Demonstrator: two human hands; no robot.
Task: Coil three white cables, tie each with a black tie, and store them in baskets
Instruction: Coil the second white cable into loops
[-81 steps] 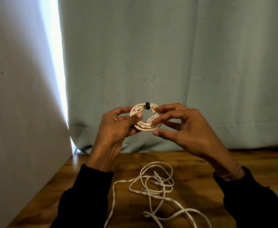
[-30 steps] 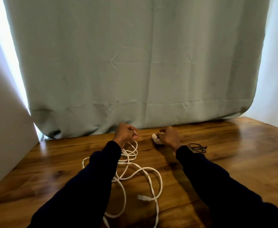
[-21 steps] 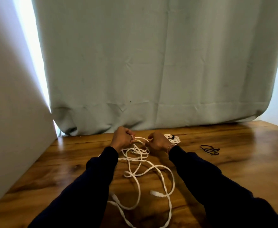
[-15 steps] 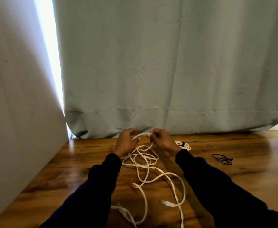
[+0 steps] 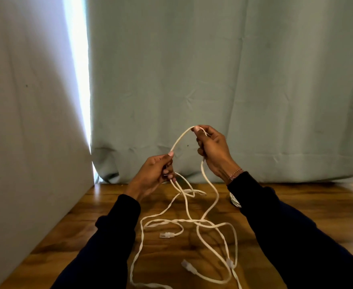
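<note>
Nearest, two dark sleeves run in from the bottom corners, both cut off by the frame. Between them the glossy, wood-grained tabletop carries a loose tangle of thin white cable, round in section and lying in overlapping loops. Three clear plastic plugs show: one just left of centre and two lower down, near the bottom edge, where the strands run out of view. Which plug belongs to which strand cannot be told. Bare wood lies open to the right of the tangle.

Above the tabletop the left hand has its fingers curled round a cable strand, and the right hand, higher, pinches the same strand between thumb and fingers; the cable arches between them and hangs down to the pile. A thin bracelet circles the right wrist.

Behind the right forearm, a coiled cable rests on the tabletop, mostly hidden; its tie is not visible.

Farthest back, a creased grey-green curtain hangs to the tabletop's far edge, and a plain pale panel walls the left side, with a bright strip between them.
</note>
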